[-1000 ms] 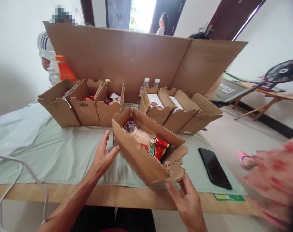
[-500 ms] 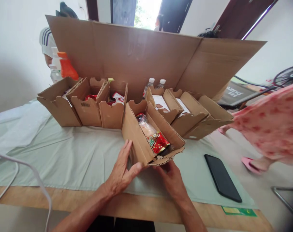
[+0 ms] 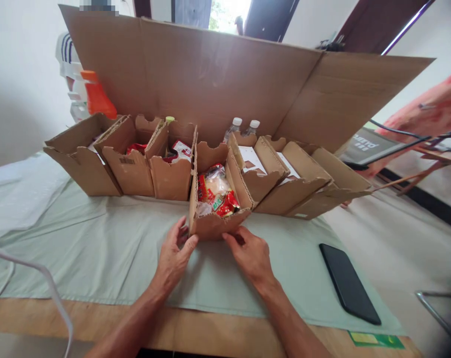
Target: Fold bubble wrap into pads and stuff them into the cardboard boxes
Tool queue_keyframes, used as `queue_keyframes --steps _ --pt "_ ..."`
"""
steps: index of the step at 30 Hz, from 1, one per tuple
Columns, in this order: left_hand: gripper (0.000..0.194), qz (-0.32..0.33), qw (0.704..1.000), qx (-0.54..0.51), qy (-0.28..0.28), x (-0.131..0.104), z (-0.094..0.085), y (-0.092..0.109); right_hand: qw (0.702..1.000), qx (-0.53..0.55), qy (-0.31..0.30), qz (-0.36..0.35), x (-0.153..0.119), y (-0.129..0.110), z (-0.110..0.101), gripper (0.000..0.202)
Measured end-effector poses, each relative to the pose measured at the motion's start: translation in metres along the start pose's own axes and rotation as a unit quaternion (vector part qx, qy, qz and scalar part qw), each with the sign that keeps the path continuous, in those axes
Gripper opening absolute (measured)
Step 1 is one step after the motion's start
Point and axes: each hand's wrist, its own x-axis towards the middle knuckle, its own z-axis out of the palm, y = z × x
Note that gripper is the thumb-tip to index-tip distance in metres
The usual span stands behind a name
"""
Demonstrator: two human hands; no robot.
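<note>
An open cardboard box (image 3: 214,226) stands in the middle of the row, jutting toward me, with red and clear snack packets (image 3: 220,194) inside. At its lower left front corner is my left hand (image 3: 175,251), thumb and fingers apart around the corner. My right hand (image 3: 251,251) is at the lower right of the front, its fingers curled against the box. Three similar boxes (image 3: 134,171) stand to the left, holding packets. To the right, more boxes (image 3: 298,191) lean over, two with white packs (image 3: 251,160) inside.
A large cardboard panel (image 3: 225,74) stands behind the boxes. An orange bottle (image 3: 98,97) and clear bottles (image 3: 233,128) are near it. A black phone (image 3: 348,281) lies on the green cloth (image 3: 136,253) at right. A white cable (image 3: 48,281) hangs at left. A person in pink (image 3: 430,107) is beyond.
The middle box has swung left and moved back between its neighbours, its front now facing me. My hands have moved with it. The person in pink has moved farther off.
</note>
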Motion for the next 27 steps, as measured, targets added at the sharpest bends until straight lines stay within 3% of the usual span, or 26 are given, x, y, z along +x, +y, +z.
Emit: queue_keyframes --steps 2,6,10,16,21,24,27 --pt "0.075 -0.012 0.999 0.002 0.037 0.002 -0.001 -0.001 1.0 -0.021 0.006 0.004 0.024 -0.003 0.006 0.029" --pt "0.072 -0.024 0.999 0.008 0.048 -0.001 -0.002 -0.002 1.0 -0.015 0.012 -0.003 0.063 -0.013 0.021 0.035" --pt "0.07 -0.028 0.999 0.007 0.035 -0.005 0.0 -0.006 0.995 0.052 -0.017 -0.083 0.069 -0.03 0.037 0.024" --pt "0.066 -0.012 0.999 0.028 0.032 -0.006 0.002 -0.011 0.984 0.114 -0.024 -0.137 0.078 -0.037 0.054 0.048" --pt "0.066 -0.039 0.999 0.008 0.028 -0.009 0.003 -0.007 0.981 0.139 -0.01 -0.138 0.078 -0.054 0.041 0.041" --pt "0.066 -0.047 0.998 -0.01 0.041 -0.011 0.004 -0.004 0.974 0.137 0.008 -0.183 0.082 -0.091 0.024 0.048" --pt "0.064 -0.044 0.998 -0.01 0.05 -0.012 0.005 -0.005 0.978 0.036 0.008 -0.207 0.102 -0.131 0.013 0.06"
